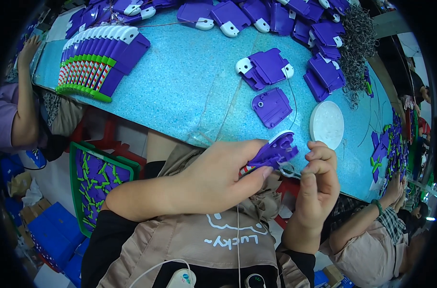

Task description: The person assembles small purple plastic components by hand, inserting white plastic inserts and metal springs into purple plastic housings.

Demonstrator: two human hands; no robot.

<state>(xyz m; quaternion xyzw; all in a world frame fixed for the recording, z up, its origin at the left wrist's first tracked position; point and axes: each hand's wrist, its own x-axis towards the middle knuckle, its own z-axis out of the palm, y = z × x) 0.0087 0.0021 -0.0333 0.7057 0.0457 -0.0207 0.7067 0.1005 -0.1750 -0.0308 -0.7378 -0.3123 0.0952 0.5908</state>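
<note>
My left hand (pixel 223 175) is closed around a purple plastic part (pixel 276 150) with a white rim, held just off the near table edge. Close beside it, my right hand (pixel 319 177) has its thumb and fingers pinched on a small, thin, shiny piece (pixel 289 169), too blurred to name, which reaches the purple part. Beyond the hands a loose purple plate (pixel 271 107) with a round hole lies on the table. Behind that rest purple casings with white corners (pixel 266 68). A round white dish (pixel 327 126) stands beyond my right hand.
A fanned row of assembled purple, white and green pieces (pixel 101 65) lies at left. Purple casings (pixel 230 17) line the far side, beside tangled dark wire (pixel 355 43). A green crate (pixel 74 173) of parts stands lower left. Co-workers' arms (pixel 24 96) (pixel 360 225) show at both sides.
</note>
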